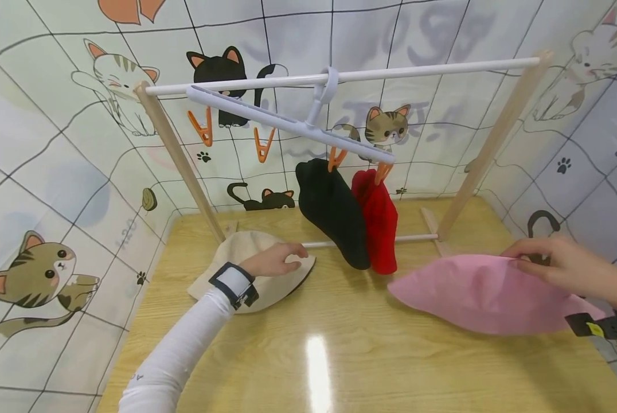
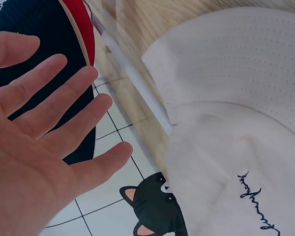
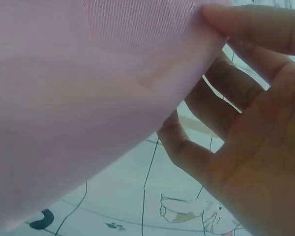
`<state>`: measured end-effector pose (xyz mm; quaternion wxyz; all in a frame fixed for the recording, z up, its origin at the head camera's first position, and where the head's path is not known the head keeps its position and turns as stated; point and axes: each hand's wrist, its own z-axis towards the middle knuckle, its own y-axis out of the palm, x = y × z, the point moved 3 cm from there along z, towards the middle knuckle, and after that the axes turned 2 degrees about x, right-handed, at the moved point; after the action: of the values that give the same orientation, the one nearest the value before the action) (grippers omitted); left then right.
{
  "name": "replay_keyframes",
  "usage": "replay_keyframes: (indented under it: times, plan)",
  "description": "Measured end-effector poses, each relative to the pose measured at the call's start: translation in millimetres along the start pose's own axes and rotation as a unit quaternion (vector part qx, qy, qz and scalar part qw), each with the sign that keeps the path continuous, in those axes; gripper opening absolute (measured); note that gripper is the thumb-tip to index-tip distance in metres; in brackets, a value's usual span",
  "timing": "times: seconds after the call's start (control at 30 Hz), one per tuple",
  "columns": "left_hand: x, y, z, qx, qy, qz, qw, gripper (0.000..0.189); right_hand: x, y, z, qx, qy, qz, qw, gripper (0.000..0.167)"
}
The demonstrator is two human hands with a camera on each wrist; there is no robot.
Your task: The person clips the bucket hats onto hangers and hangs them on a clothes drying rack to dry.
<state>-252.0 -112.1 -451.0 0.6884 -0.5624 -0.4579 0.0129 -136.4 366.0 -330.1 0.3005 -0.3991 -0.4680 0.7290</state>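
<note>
My left hand hovers over the cream bucket hat, fingers spread and relaxed with nothing in them. In the left wrist view that hat shows a stitched brim and dark script embroidery. At the right, my right hand pinches the top edge of a pink bucket hat, held up over the table. A black hat and a red hat hang side by side from orange clips on the right half of a pale hanger.
The hanger hooks onto the white top rod of a wooden-legged rack, tilted with its left end nearer me. Two orange clips on its left half hold nothing. A lower rod joins the legs above the wood-grain table. Cat-print walls surround it.
</note>
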Motion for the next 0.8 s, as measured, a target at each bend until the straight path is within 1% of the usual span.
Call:
replay_keyframes:
  times: [0.17, 0.27, 0.37, 0.47, 0.6, 0.7, 0.8]
  plan:
    - [5.9, 1.3, 0.4, -0.004, 0.011, 0.011, 0.9999, 0.030, -6.4, 9.1, 3.4, 0.022, -0.059, 0.019, 0.9978, 0.036]
    - [8.1, 1.6, 0.9, -0.004, 0.016, 0.015, 0.9997, 0.030, -14.6, 13.9, 8.7, 0.022, -0.078, 0.025, 0.9964, 0.039]
    - [10.7, 1.4, 0.3, -0.001, 0.018, 0.024, 0.9995, 0.031, -24.9, 19.8, 16.7, 0.026, -0.111, 0.051, 0.9922, 0.041]
    - [16.9, 1.3, 0.4, -0.003, 0.027, 0.034, 0.9991, 0.032, -34.0, 26.5, 23.7, 0.032, -0.142, 0.078, 0.9863, 0.045]
    - [28.1, 0.4, 1.1, -0.008, 0.047, 0.040, 0.9981, 0.031, -48.1, 33.9, 31.8, 0.035, -0.163, 0.101, 0.9808, 0.046]
    - [36.2, -1.9, -0.7, -0.007, 0.058, 0.048, 0.9972, 0.031, -61.1, 39.3, 40.4, 0.034, -0.169, 0.103, 0.9797, 0.045]
    - [45.1, -4.4, -5.2, -0.013, 0.067, 0.050, 0.9965, 0.034, -74.3, 45.1, 49.9, 0.033, -0.177, 0.099, 0.9786, 0.042]
